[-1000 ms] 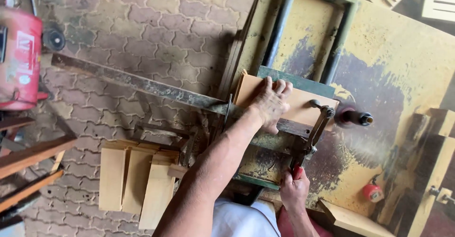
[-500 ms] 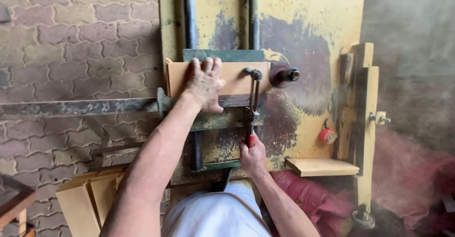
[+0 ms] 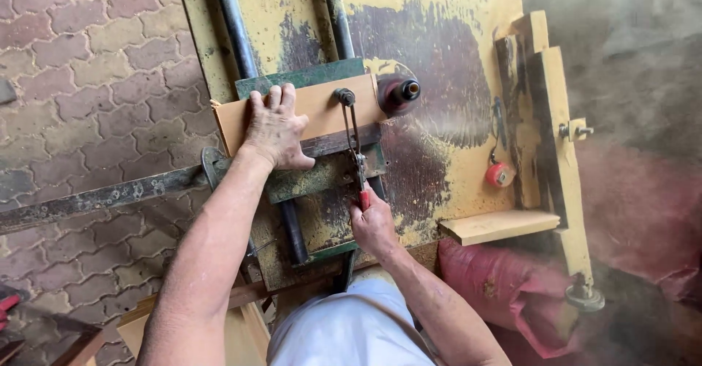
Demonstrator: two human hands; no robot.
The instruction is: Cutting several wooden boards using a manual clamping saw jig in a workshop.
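Note:
My left hand presses flat on a light wooden board that lies across a green sliding carriage of a worn yellow machine table. My right hand is closed around the red-tipped handle of a metal toggle clamp; the clamp's far end rests on the board. Just past the board's right end sits a dark round cutter head. Two dark guide rails run away from me under the carriage.
A long rusty metal bar sticks out left over the brick paving. A wooden fence assembly and a small red knob stand at the right, with a wooden ledge. Pink sacks lie below. Wood pieces sit near my legs.
The view has swung and straightened over the machine table. My left hand stays pressed on the board and my right hand keeps its hold on the clamp handle.

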